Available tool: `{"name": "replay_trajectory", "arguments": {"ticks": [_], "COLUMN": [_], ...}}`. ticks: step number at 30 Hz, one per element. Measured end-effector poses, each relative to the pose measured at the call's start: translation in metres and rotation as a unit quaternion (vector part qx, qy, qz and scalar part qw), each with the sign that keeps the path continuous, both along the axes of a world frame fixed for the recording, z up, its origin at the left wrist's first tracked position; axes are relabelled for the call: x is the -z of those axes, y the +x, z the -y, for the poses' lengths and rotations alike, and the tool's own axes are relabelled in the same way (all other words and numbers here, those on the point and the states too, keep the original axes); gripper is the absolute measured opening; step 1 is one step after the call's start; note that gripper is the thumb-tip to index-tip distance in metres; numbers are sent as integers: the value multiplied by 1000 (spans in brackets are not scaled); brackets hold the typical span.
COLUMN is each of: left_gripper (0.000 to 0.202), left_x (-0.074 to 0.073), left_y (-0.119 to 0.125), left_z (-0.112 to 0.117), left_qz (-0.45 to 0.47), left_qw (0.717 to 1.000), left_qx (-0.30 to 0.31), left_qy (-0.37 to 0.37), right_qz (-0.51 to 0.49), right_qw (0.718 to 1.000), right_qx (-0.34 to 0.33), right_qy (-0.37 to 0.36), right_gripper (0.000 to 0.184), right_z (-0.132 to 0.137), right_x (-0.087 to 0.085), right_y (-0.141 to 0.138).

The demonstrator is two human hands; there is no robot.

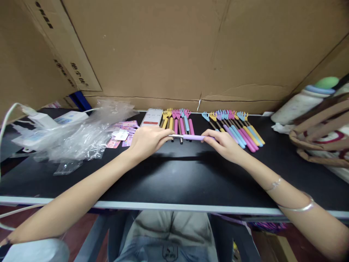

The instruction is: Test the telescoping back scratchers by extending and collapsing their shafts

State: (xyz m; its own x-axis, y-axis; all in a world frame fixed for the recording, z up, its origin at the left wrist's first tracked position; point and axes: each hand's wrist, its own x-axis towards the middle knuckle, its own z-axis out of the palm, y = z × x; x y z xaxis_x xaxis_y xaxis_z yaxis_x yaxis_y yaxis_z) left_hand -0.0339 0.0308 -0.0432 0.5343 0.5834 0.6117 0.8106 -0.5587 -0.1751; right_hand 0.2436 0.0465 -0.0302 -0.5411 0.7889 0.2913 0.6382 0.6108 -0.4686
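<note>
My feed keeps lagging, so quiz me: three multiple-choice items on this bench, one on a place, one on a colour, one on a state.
1. Where does the phone lie?
A. Left of the two groups of scratchers, by the cardboard wall
B. In the basket
C. At the table's front edge

2. What colour is the handle of the scratcher held between the hands?
A. Yellow
B. Lilac
C. Blue

3. How is that scratcher held?
A. Left hand alone
B. Lying untouched
C. Level, one hand at each end

Answers:
1 A: the phone lies just left of the scratchers.
2 B: the held scratcher has a lilac grip.
3 C: the left hand pinches the metal end, and the right hand holds the grip.
</note>
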Motion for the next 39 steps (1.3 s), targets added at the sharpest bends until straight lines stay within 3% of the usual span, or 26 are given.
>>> {"name": "replay_trajectory", "arguments": {"ticks": [3, 5, 10, 16, 23, 28, 34, 39], "left_gripper": [30, 29, 28, 28, 29, 29, 28, 27], "left_x": [0, 1, 3, 2, 5, 8, 3, -3], "left_y": [0, 2, 9, 11, 16, 23, 15, 6], "left_z": [1, 2, 7, 9, 11, 10, 6, 4], "left_qz": [-10, -16, -33, -53, -44, -31, -19, -15], "left_qw": [999, 999, 994, 991, 995, 999, 998, 996], "left_qx": [12, 20, 33, 30, 1, -11, -18, -51], "left_qy": [29, 48, 99, 123, 88, 10, -65, -73], "right_qz": [-26, -43, -91, -149, -183, -175, -88, -77], "right_qw": [999, 991, 930, 883, 874, 904, 932, 943], "right_qx": [-18, -45, -121, -116, -82, -23, -68, -51], "right_qy": [-44, -119, -334, -429, -442, -390, -346, -320], "right_gripper": [33, 37, 41, 39, 37, 34, 38, 35], "right_z": [-2, -3, -4, -3, -3, -7, -10, -16], "right_x": [0, 0, -1, 3, 5, 5, -7, -14], "right_y": [1, 3, 8, 7, 4, 2, 13, 28]}}
